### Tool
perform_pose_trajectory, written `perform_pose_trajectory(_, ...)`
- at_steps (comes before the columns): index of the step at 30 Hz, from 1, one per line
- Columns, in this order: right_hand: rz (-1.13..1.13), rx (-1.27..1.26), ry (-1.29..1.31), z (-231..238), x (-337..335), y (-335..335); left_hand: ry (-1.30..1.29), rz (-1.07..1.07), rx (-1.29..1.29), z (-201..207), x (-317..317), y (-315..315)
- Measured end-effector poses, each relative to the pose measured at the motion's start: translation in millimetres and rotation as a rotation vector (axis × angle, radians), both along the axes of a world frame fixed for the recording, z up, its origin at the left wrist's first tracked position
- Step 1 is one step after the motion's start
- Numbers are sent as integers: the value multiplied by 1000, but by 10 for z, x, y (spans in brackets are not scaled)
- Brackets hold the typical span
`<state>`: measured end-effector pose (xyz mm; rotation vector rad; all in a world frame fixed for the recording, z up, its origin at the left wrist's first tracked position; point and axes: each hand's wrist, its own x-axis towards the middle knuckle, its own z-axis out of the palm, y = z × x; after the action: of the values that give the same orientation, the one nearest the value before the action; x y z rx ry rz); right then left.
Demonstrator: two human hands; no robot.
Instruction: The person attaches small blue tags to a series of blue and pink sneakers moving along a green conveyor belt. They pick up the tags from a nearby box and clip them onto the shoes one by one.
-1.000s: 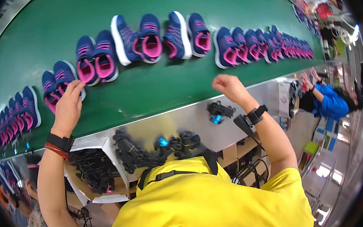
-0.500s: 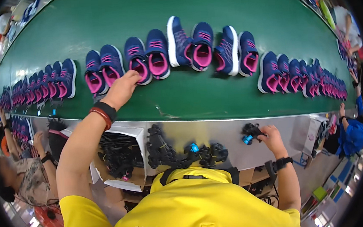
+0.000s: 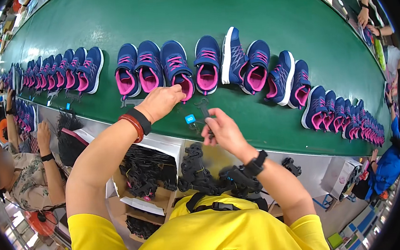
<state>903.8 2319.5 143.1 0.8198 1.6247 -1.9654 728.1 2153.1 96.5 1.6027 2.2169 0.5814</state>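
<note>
On the green work surface (image 3: 256,7) stand navy shoes with pink linings and laces. My left hand (image 3: 163,102) is closed in a pinch at the heel opening of one navy shoe (image 3: 174,56), which stays on the surface with its toe pointing away. A matching shoe (image 3: 207,54) stands just right of it. Close by, my right hand (image 3: 226,130) grips a black plastic shoe hanger (image 3: 202,109) with a blue tag (image 3: 190,119), held over the near edge of the surface, apart from the shoes. My fingers hide part of the hanger.
Further shoes line both sides, a packed row (image 3: 59,72) at left and another (image 3: 345,113) at right. Below the near edge lie a carton (image 3: 178,148) of black hangers and loose hanger piles (image 3: 196,170). A co-worker's arm (image 3: 44,142) is at the left.
My right hand has come up and left from beside the bench, bringing the hanger near the shoes. My left hand remains at the shoe's heel, and the shoe has shifted away from its neighbour on the left.
</note>
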Motion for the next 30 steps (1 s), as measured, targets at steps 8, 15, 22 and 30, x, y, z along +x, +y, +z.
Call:
perform_pose_trajectory(8, -252, -100, 7, -225, -86, -488, -15, 38, -7, 25, -13, -59)
perform_pose_trajectory(15, -329, -195, 19, -279, -85, -561, -1, 28, -4, 22, -30, -62)
perform_pose_trajectory(22, -324, -260, -4, -301, -68, -579, -9, 29, -33, 54, 0, -15)
perform_pose_trajectory(30, 317, 64, 193, -245, -382, -165, 77, 95, -40, 150, -27, -8)
